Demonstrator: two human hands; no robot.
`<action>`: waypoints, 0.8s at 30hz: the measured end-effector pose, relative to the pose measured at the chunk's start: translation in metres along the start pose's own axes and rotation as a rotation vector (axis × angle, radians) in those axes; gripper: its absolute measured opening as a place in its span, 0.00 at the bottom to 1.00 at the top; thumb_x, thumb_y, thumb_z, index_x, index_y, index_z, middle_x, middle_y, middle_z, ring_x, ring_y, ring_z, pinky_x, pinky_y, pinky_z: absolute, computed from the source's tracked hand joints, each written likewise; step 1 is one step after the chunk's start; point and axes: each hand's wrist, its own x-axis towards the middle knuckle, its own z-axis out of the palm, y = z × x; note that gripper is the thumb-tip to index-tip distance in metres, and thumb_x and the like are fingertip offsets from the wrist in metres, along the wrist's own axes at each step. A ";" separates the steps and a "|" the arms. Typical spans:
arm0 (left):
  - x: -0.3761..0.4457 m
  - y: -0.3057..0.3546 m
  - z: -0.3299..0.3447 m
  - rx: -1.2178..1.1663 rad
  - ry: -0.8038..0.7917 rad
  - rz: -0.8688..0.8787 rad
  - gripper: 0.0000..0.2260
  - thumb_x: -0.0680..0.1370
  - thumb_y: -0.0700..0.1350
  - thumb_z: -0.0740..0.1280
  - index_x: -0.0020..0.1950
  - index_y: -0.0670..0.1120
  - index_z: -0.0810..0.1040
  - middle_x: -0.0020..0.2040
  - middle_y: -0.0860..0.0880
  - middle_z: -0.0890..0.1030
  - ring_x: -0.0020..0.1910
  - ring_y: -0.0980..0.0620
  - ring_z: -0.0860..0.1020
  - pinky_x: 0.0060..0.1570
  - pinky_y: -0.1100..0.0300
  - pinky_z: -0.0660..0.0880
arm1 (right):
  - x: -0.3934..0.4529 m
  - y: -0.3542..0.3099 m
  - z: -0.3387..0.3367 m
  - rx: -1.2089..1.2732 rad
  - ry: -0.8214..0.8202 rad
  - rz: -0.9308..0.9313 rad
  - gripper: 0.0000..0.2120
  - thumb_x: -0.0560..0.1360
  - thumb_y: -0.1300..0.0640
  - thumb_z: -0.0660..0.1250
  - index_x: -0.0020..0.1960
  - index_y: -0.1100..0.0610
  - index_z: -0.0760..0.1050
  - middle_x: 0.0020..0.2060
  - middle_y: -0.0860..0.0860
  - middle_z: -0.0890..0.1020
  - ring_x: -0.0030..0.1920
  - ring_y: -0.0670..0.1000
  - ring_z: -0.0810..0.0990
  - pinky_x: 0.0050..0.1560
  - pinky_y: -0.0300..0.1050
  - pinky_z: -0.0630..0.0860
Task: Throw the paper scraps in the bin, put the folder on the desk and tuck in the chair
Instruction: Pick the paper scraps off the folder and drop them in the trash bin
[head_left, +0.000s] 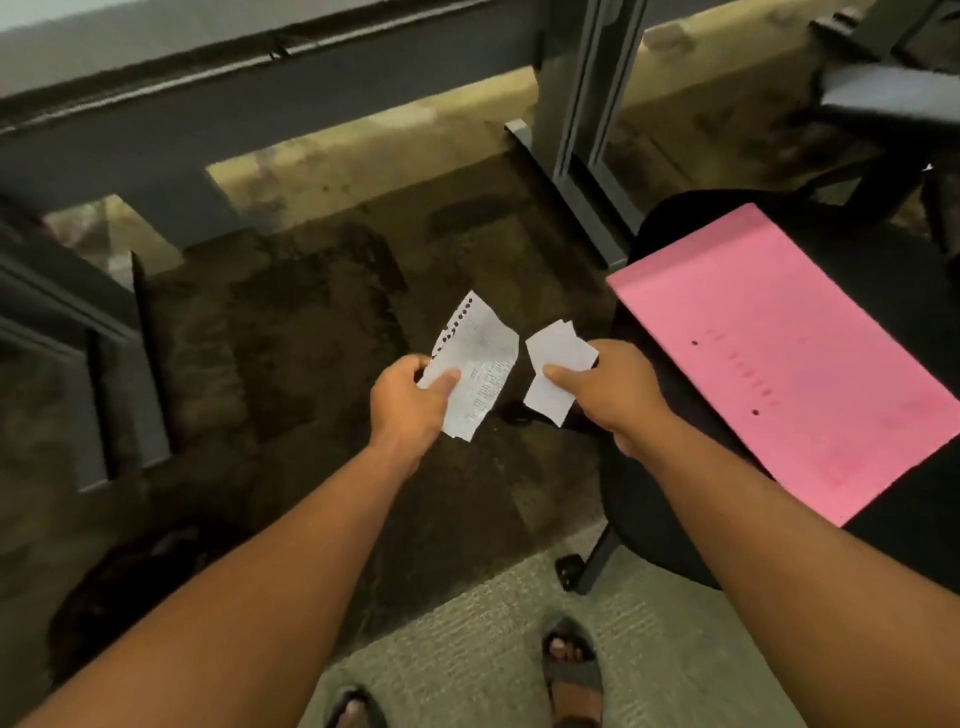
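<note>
My left hand (410, 402) grips a torn white paper scrap (480, 358) with punched holes along one edge and faint print. My right hand (605, 387) holds smaller blank white scraps (556, 358), pinched under the thumb. Both hands are out in front of me over the dark floor, the two scraps a little apart. A pink folder (779, 353) lies flat on the black seat of an office chair (883, 249) just to the right of my right hand. A dark round bin (130, 587) sits on the floor at the lower left, below my left forearm.
The grey desk edge (260, 67) runs across the top, with a metal desk leg (582, 130) between me and the chair. A grey frame (104, 364) stands at the left. The chair's base and caster (571, 569) reach toward my sandalled feet (571, 670).
</note>
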 end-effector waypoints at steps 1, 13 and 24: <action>0.000 -0.019 -0.018 0.002 0.024 -0.046 0.14 0.76 0.51 0.72 0.59 0.49 0.79 0.56 0.49 0.81 0.46 0.51 0.83 0.41 0.55 0.83 | -0.005 -0.006 0.025 -0.025 -0.028 -0.010 0.18 0.72 0.52 0.73 0.59 0.58 0.78 0.56 0.53 0.82 0.47 0.50 0.80 0.36 0.42 0.75; -0.012 -0.216 -0.182 -0.058 0.158 -0.293 0.11 0.74 0.48 0.73 0.54 0.45 0.81 0.49 0.45 0.84 0.46 0.45 0.81 0.46 0.55 0.78 | -0.059 -0.010 0.275 -0.226 -0.315 0.018 0.17 0.72 0.52 0.73 0.56 0.60 0.78 0.51 0.57 0.83 0.47 0.59 0.82 0.38 0.48 0.78; -0.049 -0.426 -0.265 0.072 0.379 -0.581 0.12 0.74 0.47 0.72 0.53 0.42 0.79 0.49 0.43 0.83 0.48 0.42 0.80 0.42 0.58 0.71 | -0.117 0.033 0.503 -0.360 -0.705 0.146 0.12 0.75 0.59 0.68 0.56 0.59 0.72 0.43 0.58 0.78 0.36 0.53 0.76 0.36 0.45 0.73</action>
